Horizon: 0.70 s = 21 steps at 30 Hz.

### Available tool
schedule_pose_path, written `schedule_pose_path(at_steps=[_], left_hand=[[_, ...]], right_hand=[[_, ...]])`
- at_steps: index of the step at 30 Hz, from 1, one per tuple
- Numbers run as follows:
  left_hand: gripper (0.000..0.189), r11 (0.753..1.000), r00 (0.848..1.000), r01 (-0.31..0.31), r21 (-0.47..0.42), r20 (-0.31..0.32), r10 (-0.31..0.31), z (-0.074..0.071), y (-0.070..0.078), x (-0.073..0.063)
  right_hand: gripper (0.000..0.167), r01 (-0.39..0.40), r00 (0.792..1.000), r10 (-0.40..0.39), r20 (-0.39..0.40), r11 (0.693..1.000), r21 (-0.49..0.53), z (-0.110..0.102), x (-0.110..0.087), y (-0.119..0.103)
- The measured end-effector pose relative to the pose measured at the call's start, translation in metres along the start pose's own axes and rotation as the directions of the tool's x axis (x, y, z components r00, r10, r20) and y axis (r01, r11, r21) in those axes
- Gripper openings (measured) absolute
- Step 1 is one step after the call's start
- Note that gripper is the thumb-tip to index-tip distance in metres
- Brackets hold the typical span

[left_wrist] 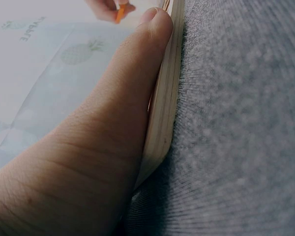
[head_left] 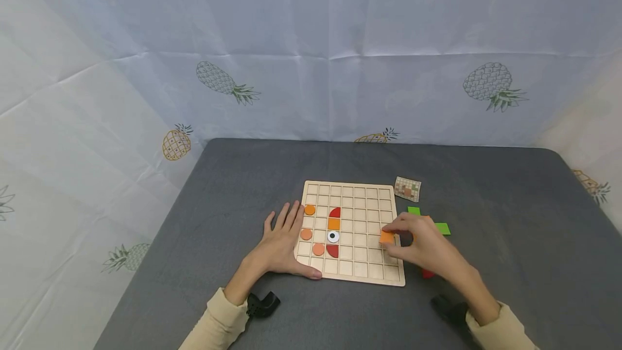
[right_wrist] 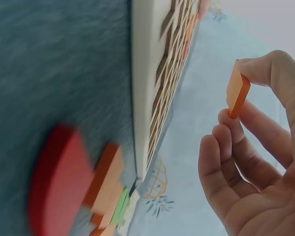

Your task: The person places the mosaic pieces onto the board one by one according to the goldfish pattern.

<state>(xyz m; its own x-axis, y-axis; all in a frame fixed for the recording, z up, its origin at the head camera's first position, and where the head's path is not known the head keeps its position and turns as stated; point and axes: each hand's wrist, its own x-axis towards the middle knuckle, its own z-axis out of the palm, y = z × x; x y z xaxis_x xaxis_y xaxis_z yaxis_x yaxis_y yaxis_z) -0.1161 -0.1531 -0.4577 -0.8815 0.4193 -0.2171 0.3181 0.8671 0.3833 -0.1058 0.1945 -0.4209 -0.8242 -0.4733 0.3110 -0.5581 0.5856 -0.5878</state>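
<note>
A wooden grid board (head_left: 362, 269) lies on the dark table, with orange discs (head_left: 318, 249), red quarter-round pieces (head_left: 332, 251), an orange square (head_left: 333, 223) and a white eye piece (head_left: 332, 236) in its left half. My left hand (head_left: 284, 244) lies spread along the board's left edge, thumb over the near edge. Over the board's right side, my right hand (head_left: 423, 236) pinches an orange tile (right_wrist: 239, 89) between thumb and fingers. In the right wrist view that tile is clear of the board.
Right of the board lie loose green tiles (head_left: 443, 228), orange pieces (right_wrist: 103, 174) and a red piece (right_wrist: 59, 179), partly hidden by my right hand in the head view. A small printed pattern card (head_left: 407, 189) touches or nearly touches the board's far right corner.
</note>
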Motion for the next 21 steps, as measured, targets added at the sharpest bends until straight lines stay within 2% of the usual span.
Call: schedule_pose_path(at_steps=[9, 16, 21], left_hand=[[0.157, 1.000, 1.000, 0.005, 0.006, 0.014, -0.005, -0.002, 0.001, 0.000], [0.157, 1.000, 1.000, -0.002, -0.001, 0.004, 0.002, -0.001, 0.000, 0.000], [0.156, 1.000, 1.000, -0.002, 0.005, 0.005, 0.002, -0.001, -0.001, 0.000]], right_hand=[[0.029, -0.077, 0.995, 0.074, 0.061, 0.995, 0.057, 0.008, 0.023, -0.011], [0.025, -0.022, 0.998, 0.020, 0.052, 0.999, 0.036, 0.020, 0.038, -0.009], [0.025, -0.018, 0.998, 0.015, 0.064, 0.999, 0.046, 0.028, 0.047, -0.009]])
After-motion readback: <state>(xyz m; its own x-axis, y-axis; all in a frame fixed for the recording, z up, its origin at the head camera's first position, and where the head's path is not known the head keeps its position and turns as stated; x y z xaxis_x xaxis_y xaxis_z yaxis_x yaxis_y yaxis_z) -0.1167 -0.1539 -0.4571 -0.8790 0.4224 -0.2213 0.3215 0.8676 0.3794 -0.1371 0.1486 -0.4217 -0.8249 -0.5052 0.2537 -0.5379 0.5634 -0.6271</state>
